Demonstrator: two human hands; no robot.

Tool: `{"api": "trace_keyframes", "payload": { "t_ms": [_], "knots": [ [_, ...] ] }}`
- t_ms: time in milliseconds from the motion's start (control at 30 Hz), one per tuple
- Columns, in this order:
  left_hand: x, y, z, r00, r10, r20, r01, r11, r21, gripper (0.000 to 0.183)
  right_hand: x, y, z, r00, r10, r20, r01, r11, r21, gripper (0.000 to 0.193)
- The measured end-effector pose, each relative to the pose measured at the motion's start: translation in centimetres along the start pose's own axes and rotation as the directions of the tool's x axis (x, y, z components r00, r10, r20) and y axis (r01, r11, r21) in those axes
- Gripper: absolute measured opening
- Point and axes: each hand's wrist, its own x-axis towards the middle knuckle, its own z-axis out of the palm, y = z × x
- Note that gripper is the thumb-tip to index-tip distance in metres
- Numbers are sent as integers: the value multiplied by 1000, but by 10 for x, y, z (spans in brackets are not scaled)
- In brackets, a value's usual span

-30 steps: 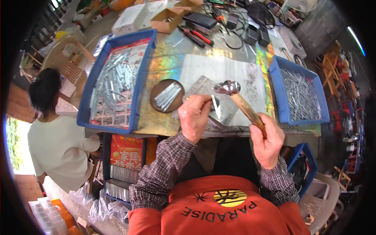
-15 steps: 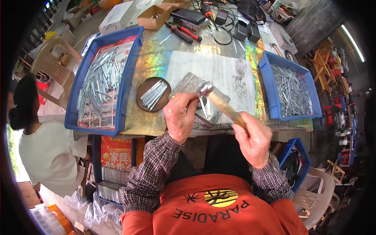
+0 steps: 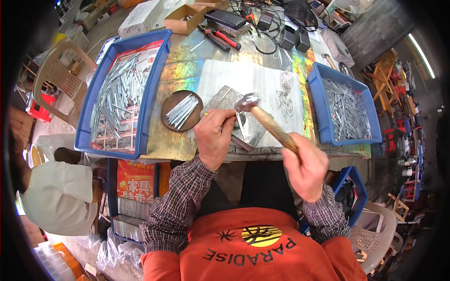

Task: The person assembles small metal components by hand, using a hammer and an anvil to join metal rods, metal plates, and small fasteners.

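Silver rod (image 3: 239, 123), in the head view, is pinched by the fingertips of the left hand (image 3: 213, 139) over the grey slab (image 3: 256, 132), by the near edge of the table (image 3: 180, 68); the right hand (image 3: 307, 167) clasps the hammer (image 3: 275, 128) by its handle. An off-centre blow (hammer head and fingertips look very near) could bruise those fingers or bend the rod.

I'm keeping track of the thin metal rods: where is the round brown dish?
In the head view, the round brown dish sits on the table left of centre, between the left blue tray and the left hand.
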Motion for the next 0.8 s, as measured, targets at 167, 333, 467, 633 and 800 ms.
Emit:
{"api": "trace_keyframes", "payload": {
  "t_ms": [167,333,467,633,800],
  "knots": [
    [1,1,1,999,44,-17,-45,998,-37,13,-2,0,7,976,-145,-163,130,986,-102,20],
    [2,1,1,1000,26,2,-26,998,51,13,1,6,12,997,70,-43,-69,997,36,22],
    [0,-4,-2,1000,-12,16,12,1000,-9,11,-9,18,20,992,49,-119,-45,998,39,20],
    [8,1,-8,936,-349,50,324,796,-511,10,-7,34,33,980,63,-186,-71,997,-36,21],
    [-2,-1,-17,924,-374,82,361,780,-512,12,-6,46,62,980,-4,-197,-42,972,-230,34]
  ]
}}
